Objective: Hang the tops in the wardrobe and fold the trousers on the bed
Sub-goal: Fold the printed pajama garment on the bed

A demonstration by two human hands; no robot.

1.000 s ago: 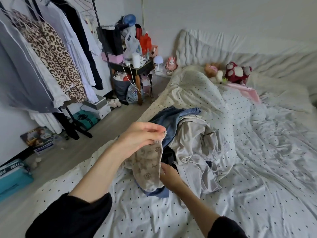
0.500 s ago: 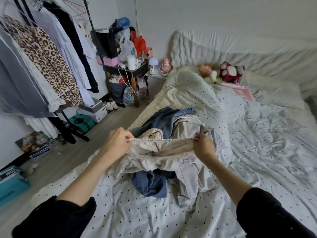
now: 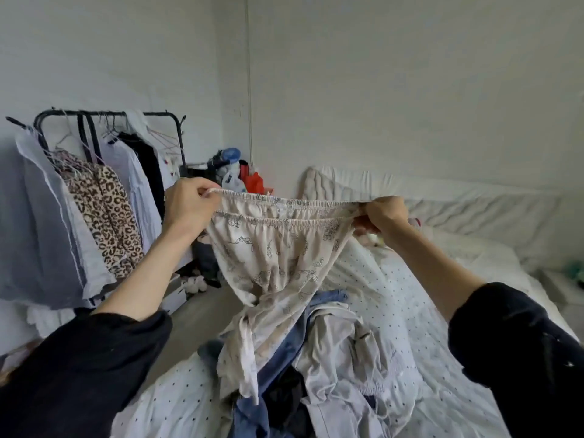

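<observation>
Soft cloth and a hard metal rail

The trousers [image 3: 278, 257] are thin, soft cloth with a stretchy, bunched-up waistband (matt, not shiny). The bed sheet [image 3: 395, 298] is crinkly cloth. The clothes rail [image 3: 104, 114] looks like black metal.

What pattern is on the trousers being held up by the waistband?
Cream trousers with a dark line-drawn floral print, seen best in the head view.
</observation>
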